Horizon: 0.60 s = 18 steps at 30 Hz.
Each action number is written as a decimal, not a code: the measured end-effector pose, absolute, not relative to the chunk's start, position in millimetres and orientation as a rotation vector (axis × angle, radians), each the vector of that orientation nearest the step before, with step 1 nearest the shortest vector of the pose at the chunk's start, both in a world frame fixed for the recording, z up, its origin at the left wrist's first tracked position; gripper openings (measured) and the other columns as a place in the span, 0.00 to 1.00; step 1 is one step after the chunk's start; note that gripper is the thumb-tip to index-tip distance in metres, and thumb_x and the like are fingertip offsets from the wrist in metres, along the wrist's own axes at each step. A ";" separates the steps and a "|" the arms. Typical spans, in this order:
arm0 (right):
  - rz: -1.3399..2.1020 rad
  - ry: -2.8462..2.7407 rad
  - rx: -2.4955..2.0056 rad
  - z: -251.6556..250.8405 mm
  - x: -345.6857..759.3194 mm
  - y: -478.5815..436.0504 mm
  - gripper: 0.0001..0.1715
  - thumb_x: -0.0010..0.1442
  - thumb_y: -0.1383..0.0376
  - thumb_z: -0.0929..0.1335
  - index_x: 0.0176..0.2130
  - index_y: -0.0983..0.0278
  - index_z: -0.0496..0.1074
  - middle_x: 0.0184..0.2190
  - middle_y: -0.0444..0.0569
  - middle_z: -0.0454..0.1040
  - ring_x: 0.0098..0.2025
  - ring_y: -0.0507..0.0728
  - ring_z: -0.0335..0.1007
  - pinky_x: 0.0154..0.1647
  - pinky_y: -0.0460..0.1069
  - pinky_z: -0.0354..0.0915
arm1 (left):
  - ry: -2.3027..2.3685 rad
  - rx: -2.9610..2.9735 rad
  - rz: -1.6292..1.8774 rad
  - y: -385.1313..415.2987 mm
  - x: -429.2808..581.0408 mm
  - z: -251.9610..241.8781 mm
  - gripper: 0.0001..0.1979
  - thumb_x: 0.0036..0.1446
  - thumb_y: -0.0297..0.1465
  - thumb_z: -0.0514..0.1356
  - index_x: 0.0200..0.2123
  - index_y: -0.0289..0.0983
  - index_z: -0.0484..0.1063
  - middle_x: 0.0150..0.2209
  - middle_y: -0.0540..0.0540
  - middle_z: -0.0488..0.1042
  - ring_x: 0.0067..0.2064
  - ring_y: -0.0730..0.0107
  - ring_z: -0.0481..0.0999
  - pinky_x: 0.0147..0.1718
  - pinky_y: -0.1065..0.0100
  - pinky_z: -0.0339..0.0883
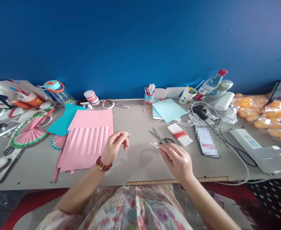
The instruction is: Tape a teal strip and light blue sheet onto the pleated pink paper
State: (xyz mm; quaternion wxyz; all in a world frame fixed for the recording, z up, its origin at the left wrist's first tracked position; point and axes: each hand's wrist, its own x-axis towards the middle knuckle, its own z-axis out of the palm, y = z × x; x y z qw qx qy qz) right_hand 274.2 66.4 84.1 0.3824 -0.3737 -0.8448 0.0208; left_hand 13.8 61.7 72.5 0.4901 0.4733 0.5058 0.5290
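Obs.: L hand [114, 147] is in lower-centre frame, just above R edge of the pink sheets [92, 118]. Fingers drawn together, thumb vs. index; we can't tell if anything thin is caught there. R hand [177, 159], lower right of centre, grips a small whitish piece [154, 145] betw. thumb & fingertips. Much of it pokes out toward mid-frame, prob. so its free end stays in sight & reachable; too small for us to ID.

Pleated pink paper [90, 141] lies on the sheets, left of centre, folds running roughly up-down the frame; laid flat, we guess, so the creases keep their shape.

Scissors [160, 138] rest on the tabletop [135, 121] just beyond R fingers, blades parted, tips to upper left. Handles face R hand, presumably for easy reach. Right of them, a white card [187, 140] w/ red thread [179, 134] wound round it, likely vs. tangling.

Upper centre: pens [151, 88] stand in a small cup [149, 99], we'd say to save space & stop rolling. Pale blue sheets [170, 110] lie askew next to it. Far left: pleated fan [30, 131], pink w/ green rim, spread out, apparently parked away from both hands.
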 end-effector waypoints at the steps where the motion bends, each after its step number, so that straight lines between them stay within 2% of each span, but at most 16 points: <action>1: 0.011 -2.206 -0.932 79.8 270.5 70.9 0.10 0.65 0.69 0.65 0.43 0.62 0.75 0.33 0.49 0.78 0.33 0.54 0.73 0.37 0.48 0.66 | 1.203 1.179 1.287 60.6 11.7 77.4 0.12 0.64 0.38 0.56 0.38 0.35 0.71 0.23 0.53 0.68 0.23 0.77 0.67 0.29 0.71 0.63; 4: -0.117 -2.337 -0.874 63.4 256.9 84.2 0.11 0.65 0.71 0.65 0.44 0.62 0.75 0.33 0.49 0.79 0.32 0.54 0.71 0.37 0.49 0.63 | 1.145 1.258 1.283 55.4 8.7 92.6 0.13 0.64 0.38 0.56 0.46 0.35 0.70 0.24 0.52 0.68 0.25 0.76 0.67 0.30 0.70 0.64; 8: -0.189 -2.389 -0.818 44.2 247.5 96.5 0.13 0.65 0.72 0.65 0.47 0.62 0.74 0.41 0.50 0.79 0.36 0.56 0.72 0.40 0.51 0.62 | 1.121 1.285 1.265 47.6 0.0 102.6 0.20 0.65 0.38 0.55 0.56 0.35 0.65 0.25 0.52 0.69 0.26 0.75 0.68 0.30 0.70 0.65; 14: 0.018 -2.341 -0.812 25.1 250.8 97.7 0.12 0.66 0.70 0.64 0.49 0.62 0.71 0.42 0.51 0.79 0.43 0.59 0.74 0.46 0.52 0.66 | 1.115 1.217 1.265 42.7 -12.7 99.5 0.18 0.64 0.38 0.57 0.53 0.35 0.67 0.25 0.52 0.69 0.26 0.75 0.68 0.29 0.71 0.65; 18: 0.080 -2.368 -0.838 14.0 250.5 97.4 0.23 0.67 0.68 0.62 0.60 0.60 0.64 0.39 0.50 0.79 0.38 0.59 0.75 0.41 0.53 0.69 | 1.107 1.224 1.162 45.4 -9.0 98.6 0.16 0.63 0.40 0.58 0.46 0.34 0.68 0.24 0.51 0.70 0.25 0.75 0.69 0.28 0.72 0.65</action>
